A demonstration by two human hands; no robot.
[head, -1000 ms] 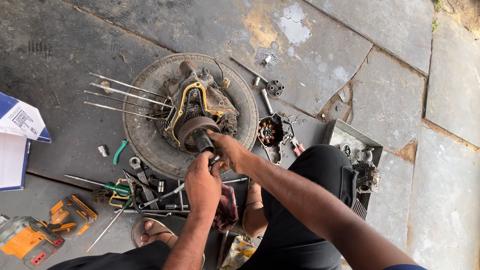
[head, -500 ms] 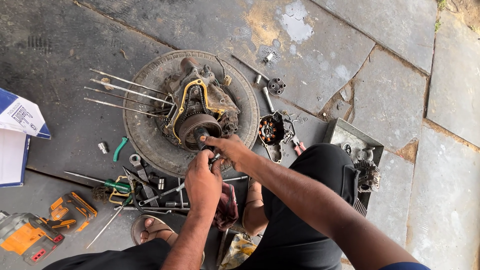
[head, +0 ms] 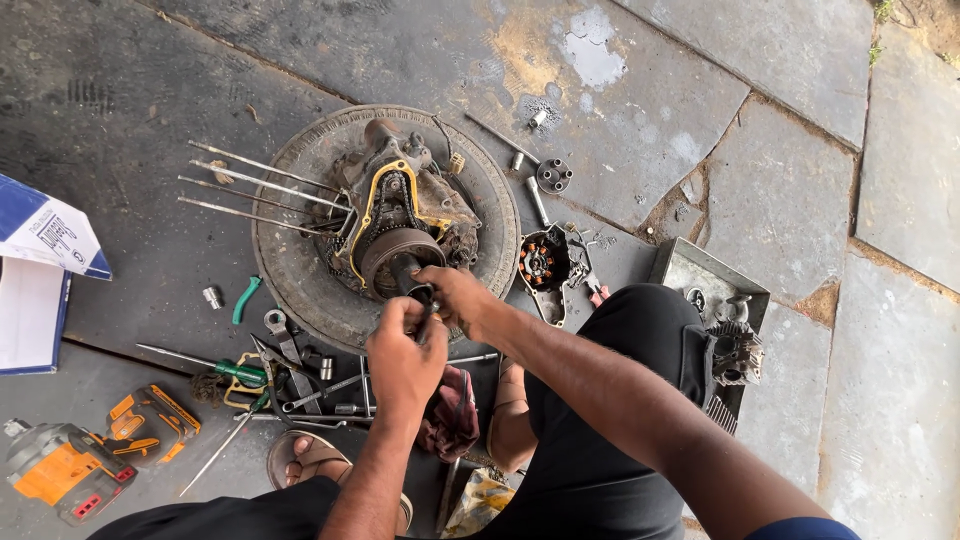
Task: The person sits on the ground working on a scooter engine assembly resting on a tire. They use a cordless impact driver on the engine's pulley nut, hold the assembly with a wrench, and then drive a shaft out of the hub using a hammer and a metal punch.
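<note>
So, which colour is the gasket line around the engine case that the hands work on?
Yellow: the gasket line around the engine case shows best in the head view.

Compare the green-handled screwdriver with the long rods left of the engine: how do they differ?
The screwdriver has a green grip; the rods are bare metal throughout. The screwdriver lies alone among hand tools by the foot; the rods, four of them, lie side by side and reach onto the round tray. Both are long, thin and flat on the ground.

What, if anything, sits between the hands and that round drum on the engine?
Nothing visible. The left hand and right hand meet at the front edge of the drum, pinching a small dark part between them. The loose tools lie off to the side on the floor.
</note>
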